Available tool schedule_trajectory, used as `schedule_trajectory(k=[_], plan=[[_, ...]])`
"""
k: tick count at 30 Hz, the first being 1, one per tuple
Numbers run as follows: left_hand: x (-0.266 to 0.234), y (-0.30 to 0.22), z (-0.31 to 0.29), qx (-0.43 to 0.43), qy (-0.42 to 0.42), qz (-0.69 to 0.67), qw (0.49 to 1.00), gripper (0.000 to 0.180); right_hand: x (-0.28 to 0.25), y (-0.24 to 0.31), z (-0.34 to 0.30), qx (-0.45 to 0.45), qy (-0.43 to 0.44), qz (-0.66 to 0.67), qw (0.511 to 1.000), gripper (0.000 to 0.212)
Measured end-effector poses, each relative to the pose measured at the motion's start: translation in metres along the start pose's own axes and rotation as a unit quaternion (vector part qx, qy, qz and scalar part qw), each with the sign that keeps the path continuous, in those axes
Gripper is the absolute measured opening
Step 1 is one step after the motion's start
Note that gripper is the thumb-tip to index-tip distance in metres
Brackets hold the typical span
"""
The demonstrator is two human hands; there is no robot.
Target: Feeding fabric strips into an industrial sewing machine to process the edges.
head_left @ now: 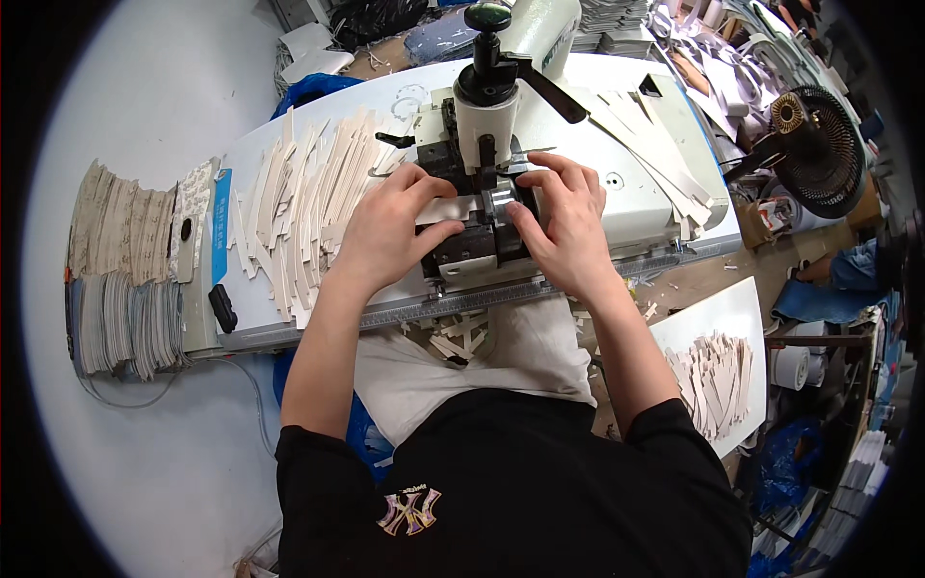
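Note:
A pale flat strip [447, 209] lies on the bed of a machine [487, 130] in the middle of the table. My left hand [390, 231] has its thumb and forefinger at the strip's two long edges, gripping it at the machine's left side. The strip runs right, up to a shiny metal part [500, 198] under the machine's head. My right hand [567, 223] is on the other side, fingers spread and curved, the thumb tip close against the metal part. Nothing shows between its fingers. Whether its thumb touches a strip end there, I cannot tell.
Loose pale strips [313, 207] cover the table's left; others lie at the right [650, 149]. A ruler rail [385, 320] edges the front. Stacked pieces [130, 323] stand far left. A side board [713, 308] bears a strip pile [711, 383]. A black fan [819, 149] stands right.

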State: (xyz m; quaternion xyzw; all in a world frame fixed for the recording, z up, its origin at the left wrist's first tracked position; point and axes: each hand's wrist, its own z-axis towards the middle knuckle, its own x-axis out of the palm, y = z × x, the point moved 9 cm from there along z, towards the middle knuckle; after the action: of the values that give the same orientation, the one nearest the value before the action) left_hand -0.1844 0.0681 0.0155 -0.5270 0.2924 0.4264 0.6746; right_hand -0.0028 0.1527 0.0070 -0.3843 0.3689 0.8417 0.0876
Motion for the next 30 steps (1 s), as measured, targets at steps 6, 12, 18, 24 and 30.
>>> schedule_trajectory(k=[6,12,18,24,30], plan=[[0.008,0.004,0.005,-0.006,0.002,-0.046,0.999,0.036,0.005,-0.004,0.010,0.004,0.003,-0.033,0.999,0.024],[0.010,0.010,0.001,-0.068,0.010,-0.107,0.992,0.037,-0.063,-0.036,0.005,0.045,-0.127,-0.003,0.991,0.017],[0.002,0.016,-0.009,-0.077,-0.049,-0.115,0.989,0.034,-0.144,-0.102,-0.020,0.124,-0.285,0.057,0.949,0.021],[-0.009,0.114,-0.058,-0.240,-0.104,0.025,0.965,0.032,-0.140,-0.163,-0.037,0.230,-0.352,-0.113,0.900,0.032],[0.022,0.134,-0.079,-0.197,-0.067,0.169,0.963,0.030,-0.147,-0.174,-0.042,0.302,-0.274,-0.253,0.878,0.044]])
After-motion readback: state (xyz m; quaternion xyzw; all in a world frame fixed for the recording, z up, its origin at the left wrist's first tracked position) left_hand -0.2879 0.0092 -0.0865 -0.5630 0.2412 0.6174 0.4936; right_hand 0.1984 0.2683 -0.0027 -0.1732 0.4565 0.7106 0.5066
